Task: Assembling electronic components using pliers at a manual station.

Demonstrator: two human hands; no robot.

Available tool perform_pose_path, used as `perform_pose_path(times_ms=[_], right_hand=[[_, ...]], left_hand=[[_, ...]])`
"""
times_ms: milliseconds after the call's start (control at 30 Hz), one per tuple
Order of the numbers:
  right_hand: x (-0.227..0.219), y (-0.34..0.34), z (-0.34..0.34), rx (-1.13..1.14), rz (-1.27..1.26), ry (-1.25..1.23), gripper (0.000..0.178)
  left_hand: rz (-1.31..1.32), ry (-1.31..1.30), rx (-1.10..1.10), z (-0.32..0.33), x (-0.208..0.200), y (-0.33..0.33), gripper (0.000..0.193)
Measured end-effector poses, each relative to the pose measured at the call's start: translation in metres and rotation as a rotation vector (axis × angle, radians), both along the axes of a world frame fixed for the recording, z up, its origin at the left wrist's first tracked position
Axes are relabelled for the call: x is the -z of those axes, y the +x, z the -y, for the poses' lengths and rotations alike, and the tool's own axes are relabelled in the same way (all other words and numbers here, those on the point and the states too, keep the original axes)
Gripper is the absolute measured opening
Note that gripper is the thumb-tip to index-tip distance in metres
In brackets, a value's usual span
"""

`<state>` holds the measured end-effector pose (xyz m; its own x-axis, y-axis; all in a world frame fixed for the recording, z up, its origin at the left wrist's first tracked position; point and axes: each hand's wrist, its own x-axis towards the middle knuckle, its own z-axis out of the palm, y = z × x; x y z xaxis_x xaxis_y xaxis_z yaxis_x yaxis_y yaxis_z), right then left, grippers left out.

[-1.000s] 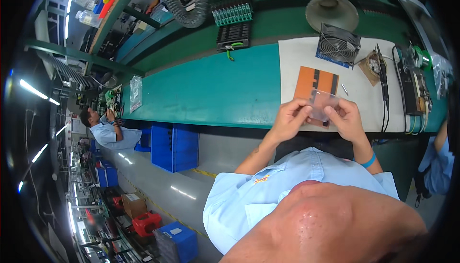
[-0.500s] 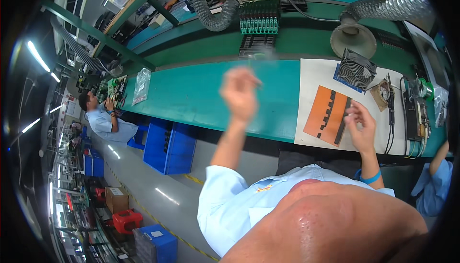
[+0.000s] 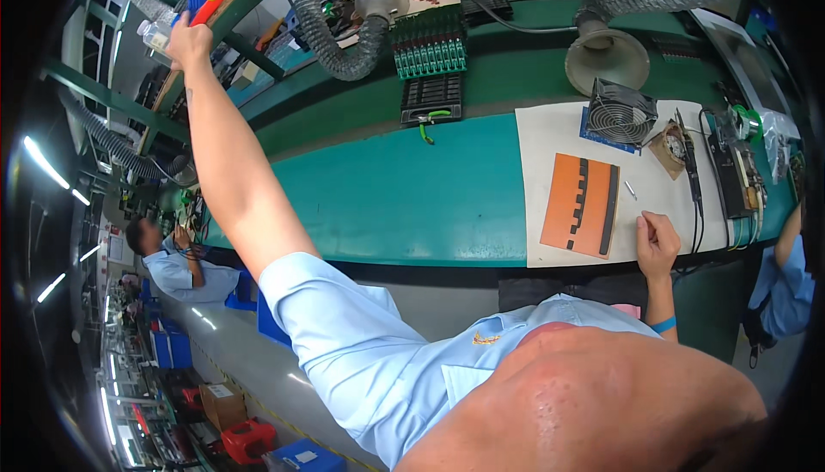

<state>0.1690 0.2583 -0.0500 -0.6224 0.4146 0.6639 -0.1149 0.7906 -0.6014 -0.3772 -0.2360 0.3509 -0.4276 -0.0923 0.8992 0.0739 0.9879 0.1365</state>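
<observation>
My left arm stretches out to the shelf at the upper left. There my left hand point(image 3: 189, 44) is closed around the body of a small clear bottle point(image 3: 155, 36), with part of the bottle hidden by the hand. My right hand point(image 3: 657, 247) rests at the front edge of the white mat point(image 3: 537, 141), its fingers curled and nothing visible in them. To its left lies an orange board point(image 3: 560, 201) with a stepped row of black pieces and a black strip. A small silvery pin-like piece point(image 3: 631, 189) lies between board and hand.
Green-handled cutters point(image 3: 436, 118) lie by a black tray point(image 3: 431, 98) below a row of green circuit boards point(image 3: 431, 57). A fan point(image 3: 623, 113), a soldering iron point(image 3: 690, 158) and a fume duct funnel point(image 3: 607, 61) stand rightward. A co-worker point(image 3: 176, 261) sits at far left.
My left hand has swung from above the bench up left to the bottle. My right hand has drawn back from the board and curled. The view has shifted; cutters now show clearly by the tray.
</observation>
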Motion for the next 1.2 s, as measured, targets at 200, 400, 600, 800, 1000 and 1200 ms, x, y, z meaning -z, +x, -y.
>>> perform_pose_path(times_ms=[200,400,600,800,1000,1200], right_hand=[[-0.003,-0.008,-0.004,-0.025,-0.023,0.039,0.014],[-0.01,-0.015,-0.01,-0.027,-0.017,0.077,0.021],[-0.008,-0.01,-0.002,-0.027,0.004,0.052,0.024],[-0.006,-0.009,-0.005,-0.005,0.003,0.039,0.024],[-0.01,-0.008,-0.009,-0.056,0.025,0.028,0.023],[-0.087,-0.049,0.027,-0.566,0.051,0.063,0.019]], left_hand=[[-0.423,0.039,0.2,-0.022,0.105,0.036,0.043],[0.344,-0.124,0.602,-0.091,0.292,0.128,0.042],[0.733,0.04,0.578,-0.11,0.328,0.134,0.033],[1.057,0.194,0.437,-0.132,0.359,0.159,0.038],[1.111,0.183,0.364,-0.149,0.373,0.16,0.047],[1.072,0.208,0.323,-0.152,0.381,0.166,0.051]])
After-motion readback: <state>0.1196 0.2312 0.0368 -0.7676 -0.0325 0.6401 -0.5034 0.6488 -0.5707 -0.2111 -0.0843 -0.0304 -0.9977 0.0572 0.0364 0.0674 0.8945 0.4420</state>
